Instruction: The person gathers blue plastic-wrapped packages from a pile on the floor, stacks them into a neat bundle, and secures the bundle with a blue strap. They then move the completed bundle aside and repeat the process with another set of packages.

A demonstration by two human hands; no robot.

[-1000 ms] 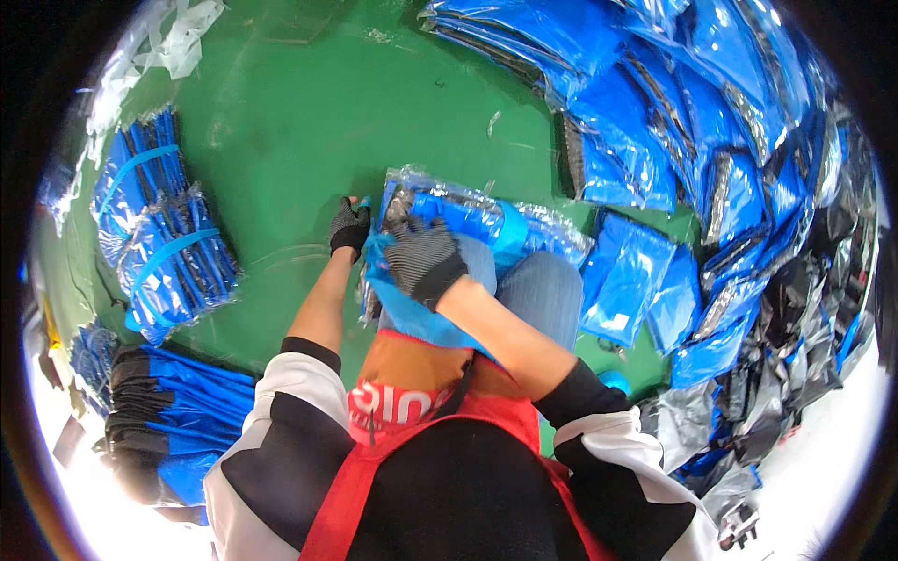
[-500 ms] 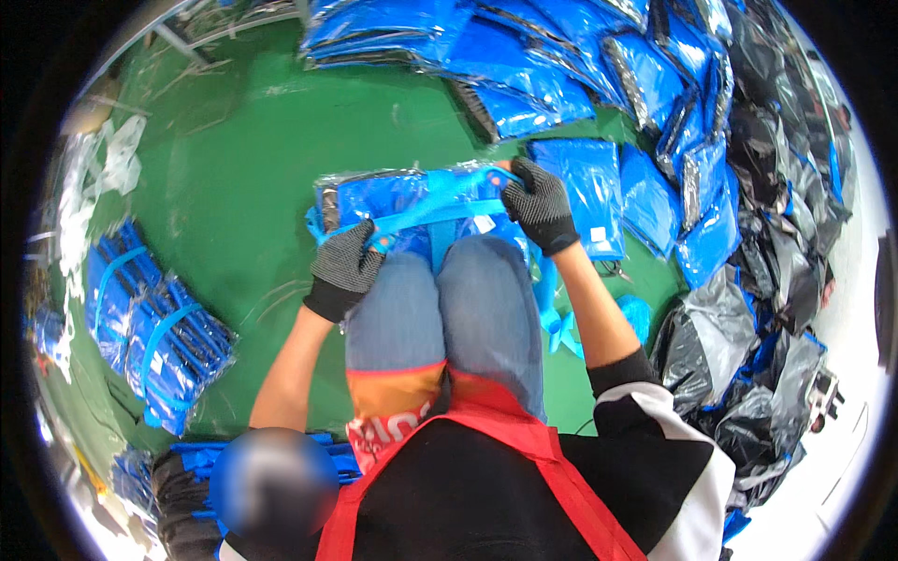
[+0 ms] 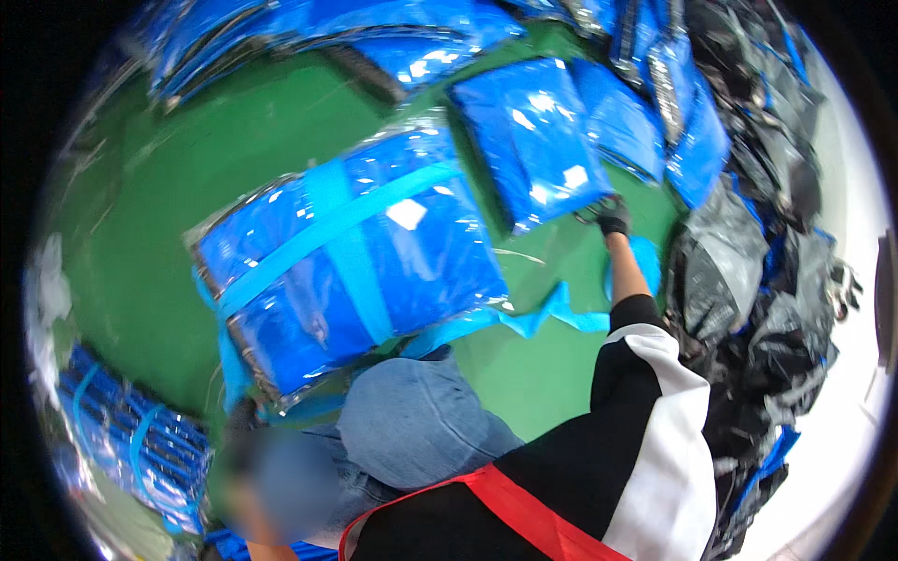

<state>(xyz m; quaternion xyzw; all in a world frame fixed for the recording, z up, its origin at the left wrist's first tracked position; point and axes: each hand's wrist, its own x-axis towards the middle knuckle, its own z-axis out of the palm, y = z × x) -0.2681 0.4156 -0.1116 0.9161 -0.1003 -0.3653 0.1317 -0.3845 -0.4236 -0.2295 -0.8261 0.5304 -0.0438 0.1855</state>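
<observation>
1. Head view, right hand (image 3: 614,220): gloved in black, arm stretched out to the right and forward. I see it closed on the lower corner of a loose packet (image 3: 533,140), a flat blue garment in clear wrap lying on the green floor (image 3: 159,196). The fingers look curled tight; the grip itself is small in frame.
2. Head view, left hand (image 3: 241,416): only a dark gloved patch shows at the lower left edge of the bundle (image 3: 346,266), partly behind blur. I cannot tell how far it is open; it seems to touch the bundle's underside.
3. Bundle position: it rests over my knee (image 3: 416,430), tilted, between the two hands, near the left hand and well apart from the right.
4. Bundle look: a stack of blue packets in shiny clear film, bound crosswise with light blue strap (image 3: 346,248). A loose strap tail (image 3: 543,318) trails on the floor toward the right arm.
</observation>
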